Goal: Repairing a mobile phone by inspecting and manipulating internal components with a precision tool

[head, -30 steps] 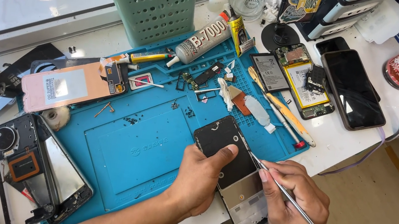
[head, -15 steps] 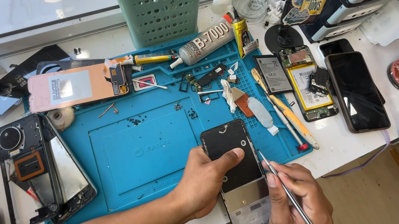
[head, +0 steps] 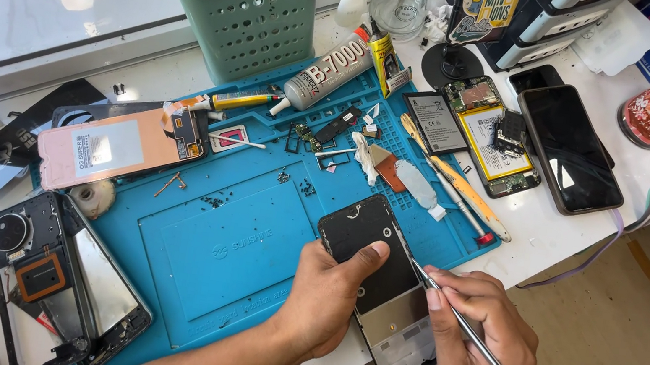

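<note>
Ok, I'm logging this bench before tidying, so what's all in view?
work mat: one, blue, centre of the white table
opened phone: one, black, mat's near edge
basket: one, green, behind mat
glue tube: one, grey, mat's far edge
pink panel: one, mat's left edge
phone frame: one, black, left of mat
dark phone: one, black, right
open circuit phone: one, yellow inside, beside dark phone
screws: several, dark, on mat
metal tool: one, silver, right hand
left hand: pressing the opened phone
right hand: gripping the metal tool
</note>
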